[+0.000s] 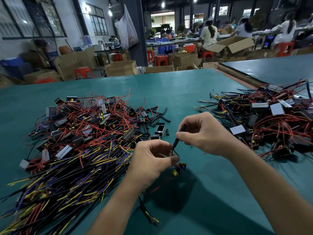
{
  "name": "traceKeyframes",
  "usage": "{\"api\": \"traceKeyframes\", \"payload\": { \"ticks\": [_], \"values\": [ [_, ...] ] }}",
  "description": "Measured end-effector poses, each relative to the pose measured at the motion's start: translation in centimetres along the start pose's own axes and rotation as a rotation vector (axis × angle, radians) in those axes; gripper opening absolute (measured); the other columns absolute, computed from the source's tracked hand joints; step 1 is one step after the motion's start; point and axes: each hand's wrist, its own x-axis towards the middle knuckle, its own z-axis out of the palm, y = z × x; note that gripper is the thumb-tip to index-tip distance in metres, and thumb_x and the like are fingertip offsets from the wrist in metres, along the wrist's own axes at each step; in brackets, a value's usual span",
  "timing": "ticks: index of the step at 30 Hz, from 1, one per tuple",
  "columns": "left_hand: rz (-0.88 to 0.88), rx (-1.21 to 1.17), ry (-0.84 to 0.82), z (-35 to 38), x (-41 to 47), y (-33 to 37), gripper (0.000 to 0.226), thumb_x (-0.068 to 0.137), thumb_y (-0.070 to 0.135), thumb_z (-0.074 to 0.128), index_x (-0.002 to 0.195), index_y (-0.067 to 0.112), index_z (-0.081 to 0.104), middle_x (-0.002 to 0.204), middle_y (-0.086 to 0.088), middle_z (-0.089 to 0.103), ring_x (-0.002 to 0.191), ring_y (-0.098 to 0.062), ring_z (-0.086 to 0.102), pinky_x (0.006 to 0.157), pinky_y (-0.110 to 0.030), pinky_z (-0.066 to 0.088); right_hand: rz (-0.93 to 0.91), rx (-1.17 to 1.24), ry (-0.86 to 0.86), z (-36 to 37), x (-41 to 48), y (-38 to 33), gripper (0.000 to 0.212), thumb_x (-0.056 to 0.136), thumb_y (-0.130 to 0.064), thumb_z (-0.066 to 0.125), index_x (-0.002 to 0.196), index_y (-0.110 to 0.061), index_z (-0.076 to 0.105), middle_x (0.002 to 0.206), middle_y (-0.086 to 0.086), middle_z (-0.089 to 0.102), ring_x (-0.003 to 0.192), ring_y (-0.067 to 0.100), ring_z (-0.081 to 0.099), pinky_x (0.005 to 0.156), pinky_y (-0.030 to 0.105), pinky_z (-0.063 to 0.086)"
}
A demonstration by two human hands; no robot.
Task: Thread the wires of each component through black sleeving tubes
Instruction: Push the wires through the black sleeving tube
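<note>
Black sleeving tube pinched by right hand, above left hand.

There are two hands: one left hand and one right hand. The right hand pinches one black tube. The left hand pinches one thin black wire, and one small part hangs just under that hand. There are two big heaps of parts with wires: one left pile out past the left hand's side, and one right pile out past the right hand's side. Each has too many to count. Beyond the left hand lie the loose black tubes, more than ten, with two small black boxes beside them.
</note>
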Motion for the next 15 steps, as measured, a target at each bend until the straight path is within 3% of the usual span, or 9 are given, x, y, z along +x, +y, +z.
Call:
{"api": "traceKeyframes", "payload": {
  "ticks": [4,7,10,15],
  "values": [
    [-0.016,0.152,0.03,0.1,0.0,-0.1,0.021,0.061,0.016,0.092,0.072,0.023,0.075,0.062,0.004,0.065,0.054,-0.01,0.05,0.053,-0.022,0.044,0.007,-0.015,-0.01,0.1,0.0,0.0,0.015,0.082,-0.007,0.07,0.067,-0.01,0.067,0.05,-0.004,0.056,0.047,0.011,0.048,0.041,0.017,0.035],
    [-0.055,0.165,-0.05,0.2,-0.1,-0.1,0.023,0.061,0.025,0.092,0.075,0.018,0.075,0.058,0.001,0.06,0.051,-0.012,0.046,0.051,-0.023,0.036,-0.006,-0.02,-0.039,0.3,-0.1,0.1,0.016,0.081,-0.005,0.07,0.066,-0.011,0.066,0.048,-0.006,0.053,0.046,0.008,0.044,0.041,0.017,0.033],
    [-0.084,0.135,-0.118,0.7,-0.4,-0.2,0.02,0.065,0.022,0.09,0.071,0.014,0.072,0.05,0.005,0.058,0.042,-0.008,0.046,0.046,-0.015,0.034,-0.014,-0.048,-0.065,0.6,-0.1,0.2,0.015,0.078,-0.006,0.07,0.065,-0.012,0.066,0.049,-0.007,0.052,0.047,0.007,0.042,0.046,0.02,0.034],
    [-0.057,0.157,-0.135,0.8,-0.2,-0.9,0.02,0.076,0.011,0.08,0.062,0.018,0.067,0.052,0.008,0.057,0.045,-0.008,0.043,0.048,-0.019,0.034,0.006,-0.006,-0.183,1.0,-0.1,0.4,0.012,0.08,-0.008,0.072,0.07,-0.011,0.067,0.055,-0.001,0.061,0.052,0.01,0.051,0.05,0.024,0.04]
  ]
}}
